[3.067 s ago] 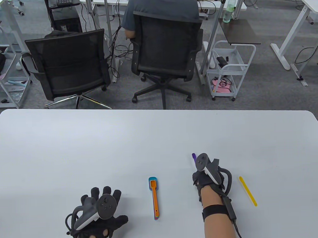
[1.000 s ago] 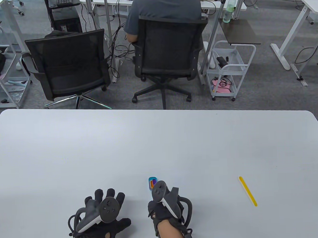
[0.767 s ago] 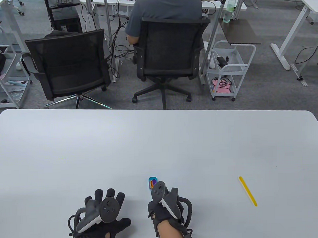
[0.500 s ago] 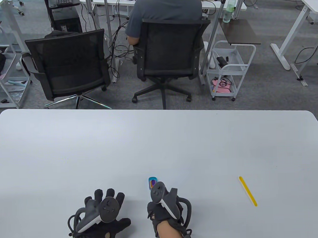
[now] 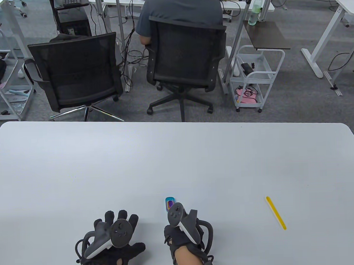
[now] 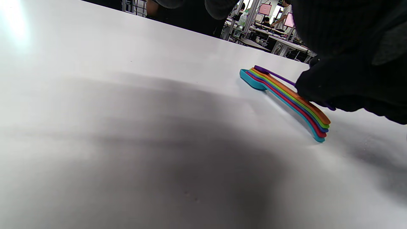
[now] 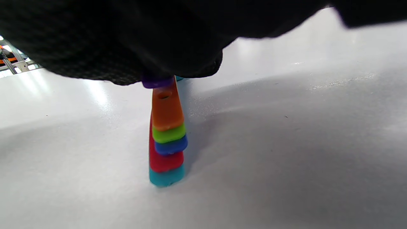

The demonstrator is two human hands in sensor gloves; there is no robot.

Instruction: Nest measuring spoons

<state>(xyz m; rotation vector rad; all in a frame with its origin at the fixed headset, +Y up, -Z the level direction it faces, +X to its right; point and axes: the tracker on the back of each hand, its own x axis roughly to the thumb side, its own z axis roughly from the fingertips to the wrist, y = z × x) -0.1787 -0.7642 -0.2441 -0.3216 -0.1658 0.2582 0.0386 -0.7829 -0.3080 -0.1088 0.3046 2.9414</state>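
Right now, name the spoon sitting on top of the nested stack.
The purple spoon. It is the thinnest, lies above the orange spoon, and is the one the right hand presses down; green, blue, red and teal sit below.

White table (image 5: 177,155), black chairs (image 5: 76,69), grey carpet (image 5: 294,85)

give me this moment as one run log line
right hand: presses purple spoon onto nested stack | left hand: rests on table | yellow stick: apart, right
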